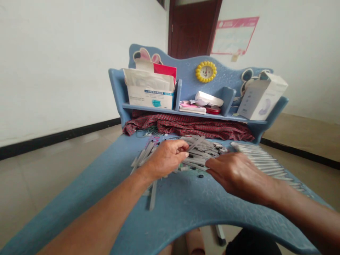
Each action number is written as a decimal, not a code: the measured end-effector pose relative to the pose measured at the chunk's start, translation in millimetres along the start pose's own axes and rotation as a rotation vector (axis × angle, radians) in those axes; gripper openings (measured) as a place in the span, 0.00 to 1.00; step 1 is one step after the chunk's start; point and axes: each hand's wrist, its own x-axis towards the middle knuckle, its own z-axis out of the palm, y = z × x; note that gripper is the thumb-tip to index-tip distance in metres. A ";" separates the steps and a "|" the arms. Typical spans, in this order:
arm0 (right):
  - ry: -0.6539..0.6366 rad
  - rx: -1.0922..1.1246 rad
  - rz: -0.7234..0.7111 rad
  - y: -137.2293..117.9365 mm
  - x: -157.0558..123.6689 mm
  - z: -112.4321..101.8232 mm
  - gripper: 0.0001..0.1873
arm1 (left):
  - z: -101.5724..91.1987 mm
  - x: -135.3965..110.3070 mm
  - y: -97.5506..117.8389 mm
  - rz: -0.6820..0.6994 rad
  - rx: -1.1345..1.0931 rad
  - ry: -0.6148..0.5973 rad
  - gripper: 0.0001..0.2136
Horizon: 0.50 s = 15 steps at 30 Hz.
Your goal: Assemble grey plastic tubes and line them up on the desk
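A loose heap of thin grey sticks [202, 153] lies across the middle of the blue desk [183, 209]. My left hand [166, 157] rests on the heap, fingers curled and pinched on one grey stick [196, 143] that angles up to the right. My right hand [235, 173] lies palm down beside it, fingertips pressed together at the heap's near edge; what they grip is hidden. To the right, a neat row of grey sticks [265, 161] is laid side by side. A single stick [153, 194] lies apart near my left wrist. Small black bits [201, 176] sit between my hands.
A red checked cloth [191, 127] is bunched at the desk's back under the shelf [191, 114]. On the shelf stand a mask box [150, 92], papers [192, 108] and a white box [261, 95]. A yellow clock [206, 72] hangs above. Tiled floor lies on both sides.
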 end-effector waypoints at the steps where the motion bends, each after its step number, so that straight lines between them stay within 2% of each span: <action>1: -0.105 0.026 0.026 -0.5 1.8 6.2 0.09 | 0.1 0.0 0.4 -0.007 -0.012 0.021 0.05; 4: -0.321 0.044 0.059 -3.5 11.7 24.2 0.08 | 1.5 -0.4 2.3 -0.014 -0.034 0.029 0.06; 9: -0.464 0.001 0.025 -6.9 27.2 40.6 0.12 | 3.3 -1.7 3.7 -0.022 -0.003 -0.039 0.06; 12: -0.399 0.120 0.060 -0.9 28.1 39.9 0.11 | 3.0 -2.5 2.2 -0.024 0.016 -0.076 0.07; 15: -0.203 0.526 0.211 11.0 25.2 35.5 0.09 | 2.8 -3.0 0.7 -0.023 0.005 -0.101 0.07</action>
